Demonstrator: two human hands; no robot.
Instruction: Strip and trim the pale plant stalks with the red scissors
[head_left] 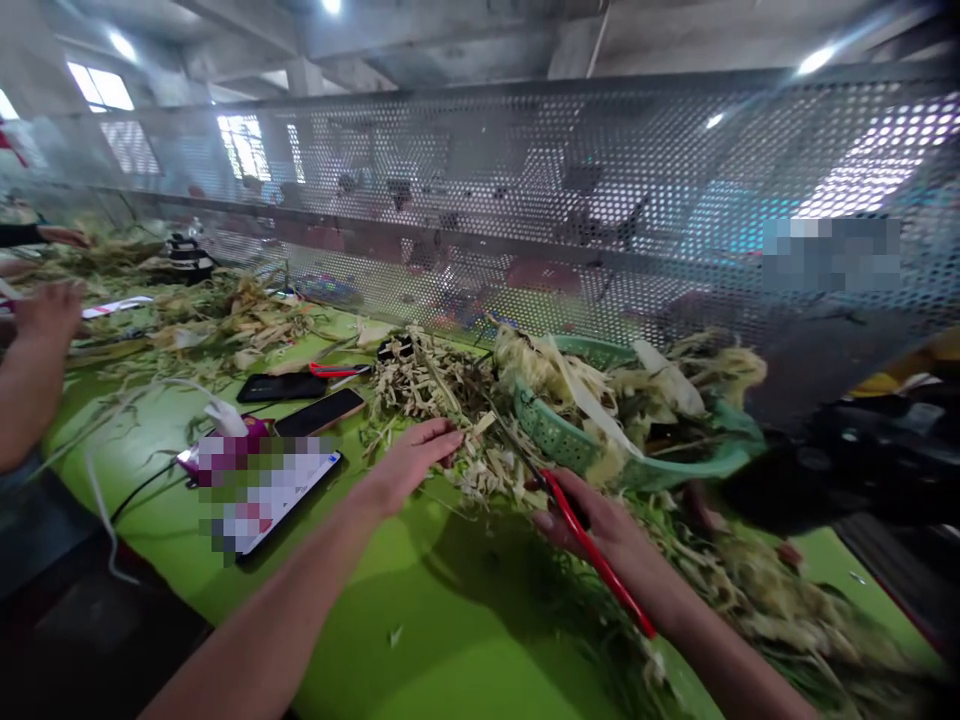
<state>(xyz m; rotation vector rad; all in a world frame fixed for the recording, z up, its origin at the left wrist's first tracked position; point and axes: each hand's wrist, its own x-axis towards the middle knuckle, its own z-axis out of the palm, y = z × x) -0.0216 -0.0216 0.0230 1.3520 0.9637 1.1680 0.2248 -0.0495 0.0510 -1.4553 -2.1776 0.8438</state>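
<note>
My left hand (424,455) reaches over a heap of cut dried plant pieces (420,385), its fingers closed at a pale dried leaf strip (480,428). My right hand (596,525) grips a red-handled tool (592,560) with a long, thin metal end pointing up and left at the heap. The tool's exact kind is unclear. Just beyond my right hand stands a green perforated plastic basket (551,430), holding bundles of dried yellowish leaves (660,385). More loose leaves (750,590) lie to the right, partly blurred.
On the green table (390,620) lie a lit phone (300,490), two dark phones (319,412) (281,387), a purple tissue pack (236,440), a white cable (94,480) and another red-handled item (330,370). A perforated metal screen (450,210) runs behind. Another person's hand (49,325) is at left.
</note>
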